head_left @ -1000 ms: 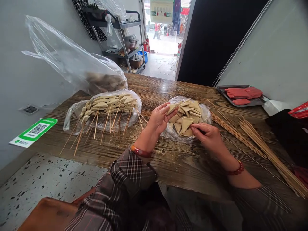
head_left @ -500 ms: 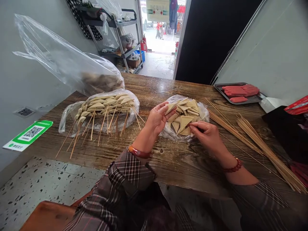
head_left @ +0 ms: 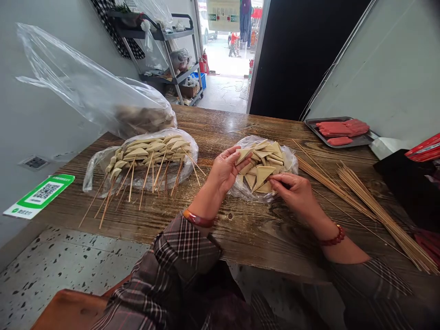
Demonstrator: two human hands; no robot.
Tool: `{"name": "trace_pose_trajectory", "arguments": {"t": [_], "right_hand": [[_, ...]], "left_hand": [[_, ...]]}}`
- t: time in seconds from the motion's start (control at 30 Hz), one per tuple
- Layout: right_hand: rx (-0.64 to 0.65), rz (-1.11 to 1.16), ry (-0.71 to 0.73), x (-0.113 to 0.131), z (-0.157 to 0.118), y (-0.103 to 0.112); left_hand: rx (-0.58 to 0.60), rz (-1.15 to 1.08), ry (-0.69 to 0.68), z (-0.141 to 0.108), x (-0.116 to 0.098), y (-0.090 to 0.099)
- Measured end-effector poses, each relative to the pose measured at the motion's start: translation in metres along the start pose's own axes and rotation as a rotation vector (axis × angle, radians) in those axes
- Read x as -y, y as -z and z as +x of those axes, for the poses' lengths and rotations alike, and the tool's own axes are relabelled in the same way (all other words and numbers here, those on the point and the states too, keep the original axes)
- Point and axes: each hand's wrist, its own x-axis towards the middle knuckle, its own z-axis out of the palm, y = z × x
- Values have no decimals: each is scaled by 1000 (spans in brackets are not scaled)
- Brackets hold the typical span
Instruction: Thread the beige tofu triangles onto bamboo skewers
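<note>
Two bare hands at work over the middle of the table. Left hand is closed in a pinch, thumb against fingers, holding one beige triangle raised at the near left side of the loose pile. Right hand has thumb and forefinger drawn close beside the corner of a lower triangle; can't tell if they're fully closed, or gripping a stick or that corner. To do this step well, I'd pinch the held triangle on its flat faces, light pressure so it doesn't crease, and present it square with fingertips clear of any stick point. Triangles look thin, matte, sharp-cornered, probably soft and bendy; some seem folded or layered. Loose pile sits jumbled on a clear plastic bag, corners pointing every way. Further left, a tidier skewered stack lies on plastic, sticks angling toward the near edge. Right side: stick bundle, fanned at the near end. Beyond it, a dark tray carries red pieces.
</note>
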Motion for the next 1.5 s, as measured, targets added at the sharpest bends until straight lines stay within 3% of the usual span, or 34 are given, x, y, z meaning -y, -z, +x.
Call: {"name": "trace_pose_trajectory", "arguments": {"t": [0.7, 1.23, 1.5], "right_hand": [[-77, 24, -7, 3, -1, -7], [-79, -22, 40, 0, -2, -8], [-62, -39, 53, -2, -4, -8]], "left_hand": [[48, 128, -140, -6, 17, -4], [105, 136, -5, -12, 14, -5], [198, 129, -66, -15, 14, -6]]}}
